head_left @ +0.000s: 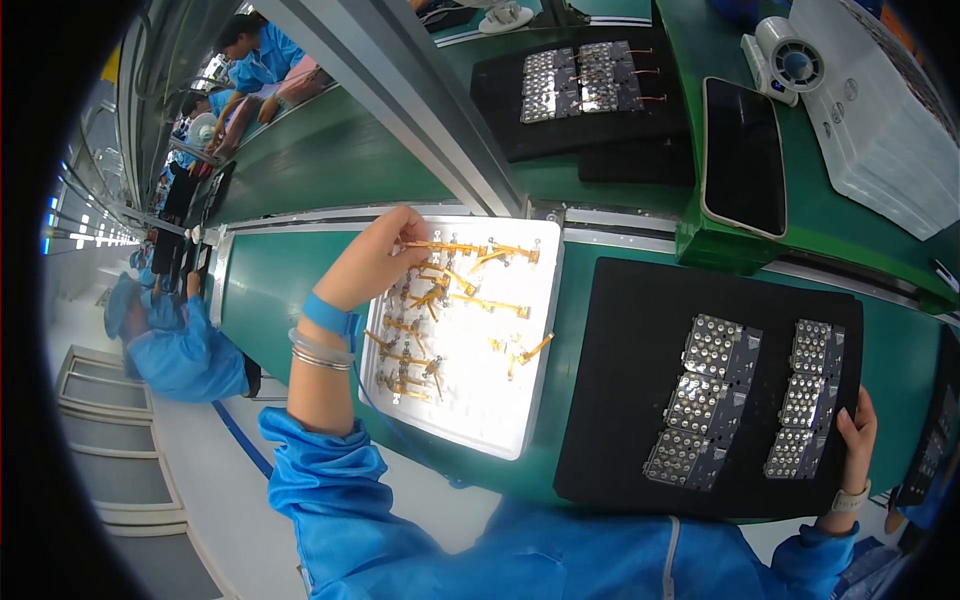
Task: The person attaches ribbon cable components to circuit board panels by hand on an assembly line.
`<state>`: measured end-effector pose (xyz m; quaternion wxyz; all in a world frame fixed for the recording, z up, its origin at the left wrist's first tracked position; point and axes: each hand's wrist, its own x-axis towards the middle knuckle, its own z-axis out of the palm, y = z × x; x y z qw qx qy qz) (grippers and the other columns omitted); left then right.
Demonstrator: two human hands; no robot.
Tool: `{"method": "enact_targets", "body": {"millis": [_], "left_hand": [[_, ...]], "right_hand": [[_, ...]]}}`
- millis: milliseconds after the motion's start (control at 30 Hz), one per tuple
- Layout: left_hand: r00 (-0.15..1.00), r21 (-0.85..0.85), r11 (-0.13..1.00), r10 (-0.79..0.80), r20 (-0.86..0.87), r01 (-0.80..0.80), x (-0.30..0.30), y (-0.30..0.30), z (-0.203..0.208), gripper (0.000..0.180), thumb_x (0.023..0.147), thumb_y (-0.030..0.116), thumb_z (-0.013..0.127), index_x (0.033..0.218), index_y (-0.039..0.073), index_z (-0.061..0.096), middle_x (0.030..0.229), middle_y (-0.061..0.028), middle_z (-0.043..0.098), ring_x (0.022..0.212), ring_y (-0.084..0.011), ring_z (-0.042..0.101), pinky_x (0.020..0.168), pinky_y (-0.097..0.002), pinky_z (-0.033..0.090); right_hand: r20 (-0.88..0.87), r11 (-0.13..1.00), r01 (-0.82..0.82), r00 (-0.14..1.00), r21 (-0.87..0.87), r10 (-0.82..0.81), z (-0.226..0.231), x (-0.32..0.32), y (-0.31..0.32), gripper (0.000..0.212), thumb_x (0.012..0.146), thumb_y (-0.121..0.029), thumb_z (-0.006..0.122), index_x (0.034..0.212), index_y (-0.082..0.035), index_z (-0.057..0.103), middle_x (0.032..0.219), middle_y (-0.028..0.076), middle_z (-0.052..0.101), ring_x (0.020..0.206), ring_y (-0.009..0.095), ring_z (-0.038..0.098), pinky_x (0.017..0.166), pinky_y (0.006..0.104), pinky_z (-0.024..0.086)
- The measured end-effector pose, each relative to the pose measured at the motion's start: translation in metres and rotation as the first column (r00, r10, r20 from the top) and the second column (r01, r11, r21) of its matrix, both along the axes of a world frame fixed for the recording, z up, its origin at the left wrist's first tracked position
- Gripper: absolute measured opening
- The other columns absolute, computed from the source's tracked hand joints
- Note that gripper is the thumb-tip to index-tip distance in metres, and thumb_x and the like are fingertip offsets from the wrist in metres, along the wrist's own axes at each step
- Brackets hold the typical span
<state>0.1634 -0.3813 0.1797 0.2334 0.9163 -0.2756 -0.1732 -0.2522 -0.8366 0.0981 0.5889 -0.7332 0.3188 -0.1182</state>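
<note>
My left hand (378, 262) reaches over a white tray (515, 425) with its fingertips pinched on an orange flex cable (440, 246) near the tray's far left corner. Several more orange flex cables (495, 304) lie scattered in the tray, mostly along its left side. At the right edge of a black mat (620, 400), my right hand (858, 432) rests with thumb and fingers apart. Beside its thumb is a column of circuit boards (800, 400) with round silver contacts. A second such column of boards (697, 400) lies further left on the mat.
Behind a metal rail, another dark mat carries similar boards (580, 82). A phone (742, 155) leans on a green ledge at the far right, near a small fan (795, 62) and stacked white trays (880, 120). A co-worker in blue (190, 350) sits at left.
</note>
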Motion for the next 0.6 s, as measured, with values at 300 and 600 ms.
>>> {"method": "enact_targets", "body": {"millis": [300,600], "left_hand": [[0.984,-0.116,0.98,0.147,-0.104,-0.159,-0.004,-0.023,-0.003,0.012,0.089,0.011,0.065,0.091,0.002,0.057,0.083,-0.0005,0.059,0.077,-0.0081,0.053,0.069,-0.0227,0.046],[0.994,-0.215,0.973,0.095,0.058,-0.08,-0.016,-0.027,0.001,0.012,0.085,0.001,0.064,0.094,0.001,0.055,0.082,0.0005,0.058,0.076,-0.007,0.053,0.07,-0.0221,0.045]], "right_hand": [[0.036,0.996,-0.009,0.999,0.094,0.005,0.0,0.008,0.004,0.059,0.086,-0.011,0.061,0.135,0.011,0.039,0.131,0.015,0.052,0.119,0.019,0.05,0.103,0.0298,0.034],[-0.033,0.992,0.022,0.999,0.123,-0.019,0.005,0.004,-0.005,0.056,0.086,-0.009,0.062,0.135,0.008,0.039,0.127,0.015,0.054,0.118,0.018,0.049,0.099,0.0291,0.037]]}}
